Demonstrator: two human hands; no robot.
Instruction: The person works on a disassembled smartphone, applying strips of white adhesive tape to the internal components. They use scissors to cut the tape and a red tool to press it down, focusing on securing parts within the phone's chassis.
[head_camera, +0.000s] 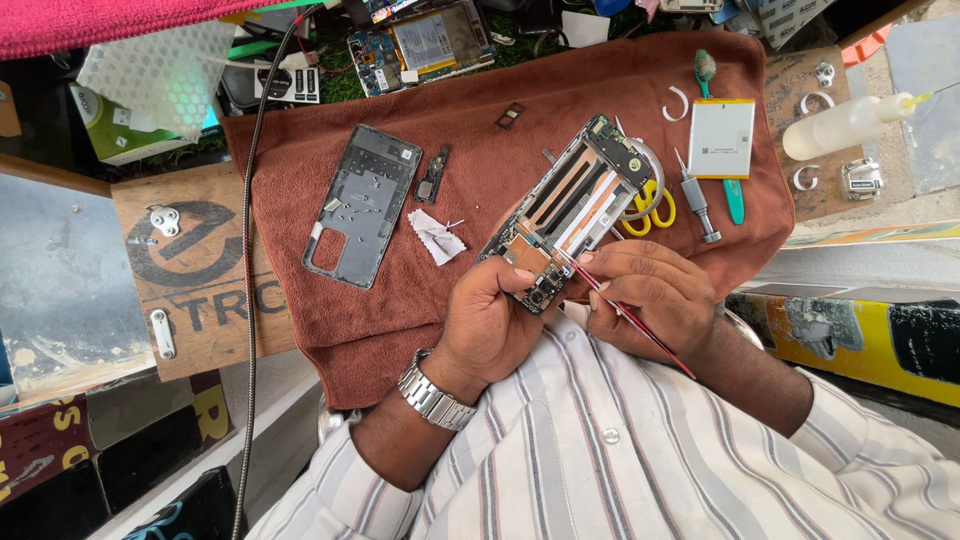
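An opened phone (575, 205) with bare circuit board and copper strips lies tilted over a brown towel (470, 120). My left hand (495, 320) grips its lower end from the left. A thin red-handled tool (625, 312) is pinched in my right hand (650, 295), its tip touching the board near the phone's lower part. A metal watch (432, 398) sits on my left wrist.
On the towel lie a grey back cover (360, 205), a small black part (432, 175), a torn white scrap (437, 237), yellow scissors (650, 210), a screwdriver (697, 200) and a flat battery (720, 138). A squeeze bottle (845, 125) rests at right, another opened phone (420, 45) at top.
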